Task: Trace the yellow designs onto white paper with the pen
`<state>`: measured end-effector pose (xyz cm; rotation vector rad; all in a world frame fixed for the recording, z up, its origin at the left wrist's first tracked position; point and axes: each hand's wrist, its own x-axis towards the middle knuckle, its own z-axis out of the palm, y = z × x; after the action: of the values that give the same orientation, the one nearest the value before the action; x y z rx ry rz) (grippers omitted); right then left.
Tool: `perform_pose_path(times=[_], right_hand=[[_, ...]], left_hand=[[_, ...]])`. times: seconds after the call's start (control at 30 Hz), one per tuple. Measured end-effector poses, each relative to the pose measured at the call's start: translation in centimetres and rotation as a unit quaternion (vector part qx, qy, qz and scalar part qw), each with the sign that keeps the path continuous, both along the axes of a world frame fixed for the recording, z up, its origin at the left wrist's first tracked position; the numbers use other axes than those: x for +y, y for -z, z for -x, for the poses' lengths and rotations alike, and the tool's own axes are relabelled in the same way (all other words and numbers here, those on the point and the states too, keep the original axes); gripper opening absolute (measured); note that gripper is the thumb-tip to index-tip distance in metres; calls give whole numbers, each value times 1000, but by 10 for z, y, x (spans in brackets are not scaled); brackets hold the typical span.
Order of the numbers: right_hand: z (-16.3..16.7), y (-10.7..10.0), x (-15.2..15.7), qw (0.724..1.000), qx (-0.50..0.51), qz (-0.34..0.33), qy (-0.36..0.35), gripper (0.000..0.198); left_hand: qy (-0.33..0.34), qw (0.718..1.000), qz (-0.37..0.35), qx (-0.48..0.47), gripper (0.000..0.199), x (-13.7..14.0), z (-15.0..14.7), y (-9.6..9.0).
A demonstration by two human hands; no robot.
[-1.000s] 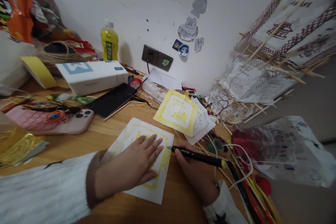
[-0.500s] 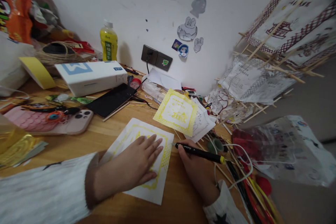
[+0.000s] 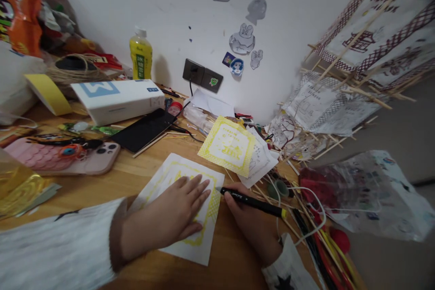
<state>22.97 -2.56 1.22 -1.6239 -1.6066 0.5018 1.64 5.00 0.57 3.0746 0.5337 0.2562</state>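
Note:
Flat on a white sheet of paper (image 3: 190, 258) lies my left hand (image 3: 173, 208), fingers spread, covering part of its yellow drawing. The sheet has a yellow border, with crosshatching along its right side. My right hand (image 3: 248, 217) grips a black marker pen (image 3: 254, 202) with a yellow end. The pen's tip is at the sheet's right edge, over the crosshatched border; whether it touches the paper I cannot tell. Just beyond the sheet rests a finished-looking yellow patterned paper (image 3: 227, 145), partly over another paper with a dark line drawing (image 3: 260, 158).
On the left are a pink phone (image 3: 61, 156), a black phone (image 3: 146, 130), a white box (image 3: 118, 99) and a yellow tape roll (image 3: 49, 95). A drink bottle (image 3: 140, 56) stands by the wall. To the right are sticks, cables, a plastic bag (image 3: 370, 195) and a stick-framed paper lantern (image 3: 367, 41).
My right hand has moved slightly left with the marker pen, bringing its tip from beside the sheet to over its right edge. My left hand stays in place.

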Motion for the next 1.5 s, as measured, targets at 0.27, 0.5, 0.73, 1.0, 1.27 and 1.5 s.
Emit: perform_pose_path(times=[0.27, 0.5, 0.73, 1.0, 1.27, 1.5], right_hand=[[-4, 3, 1, 999, -13, -8, 50, 17], [-5, -6, 0, 997, -31, -10, 77, 18], [3, -5, 2, 999, 31, -18, 5, 15], [0, 1, 5, 999, 15, -16, 31, 15], [-7, -10, 4, 994, -25, -8, 106, 21], [-10, -4, 7, 996, 48, 0, 76, 17]], left_hand=[[4, 1000, -3, 7, 61, 1, 0, 2], [4, 1000, -6, 9, 62, 0, 1, 3], [6, 1000, -3, -3, 61, 1, 0, 3], [6, 1000, 4, -4, 60, 1, 0, 3], [2, 1000, -1, -9, 58, 1, 2, 2], [15, 1000, 15, -6, 56, 4, 4, -4]])
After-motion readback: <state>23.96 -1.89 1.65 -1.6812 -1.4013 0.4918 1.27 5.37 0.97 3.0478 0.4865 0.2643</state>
